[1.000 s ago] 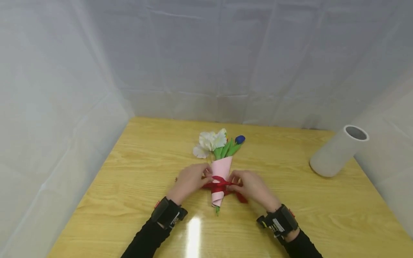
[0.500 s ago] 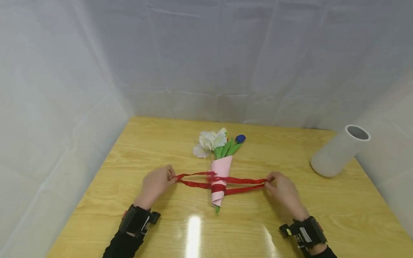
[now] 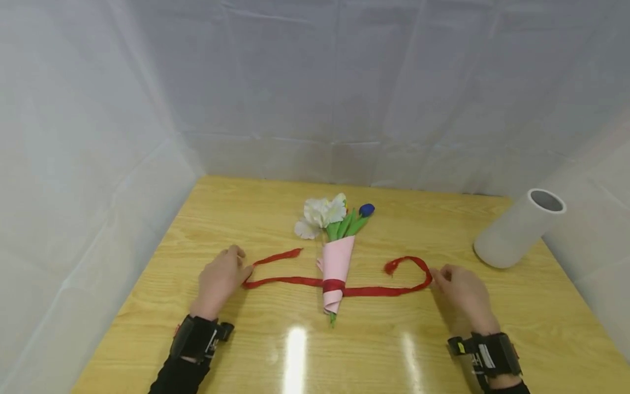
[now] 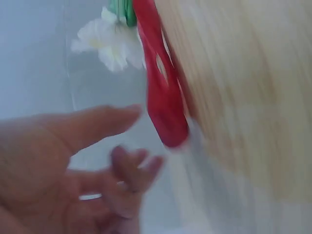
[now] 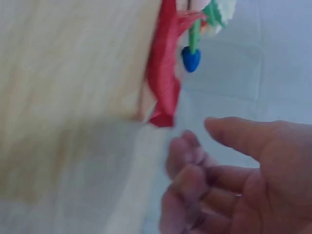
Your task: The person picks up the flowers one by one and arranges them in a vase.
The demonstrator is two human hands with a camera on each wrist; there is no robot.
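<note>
A small bouquet lies mid-table in the head view: a pink paper cone holding a white flower and a blue bud. A red ribbon is knotted round the cone, and its two long ends lie looped on the wood to either side. My left hand rests by the left loop with relaxed fingers. My right hand sits by the right loop. In the left wrist view the ribbon lies just beyond my left hand. The right wrist view shows the ribbon apart from my right hand.
A white cylinder vase leans at the table's right edge against the sheeting. White plastic sheeting walls the wooden table at the back and both sides. Black wrist straps sit on both forearms.
Both hands pulled the ribbon ends outward from the cone, tightening the knot, then let them go. The ends now lie slack on the table.
</note>
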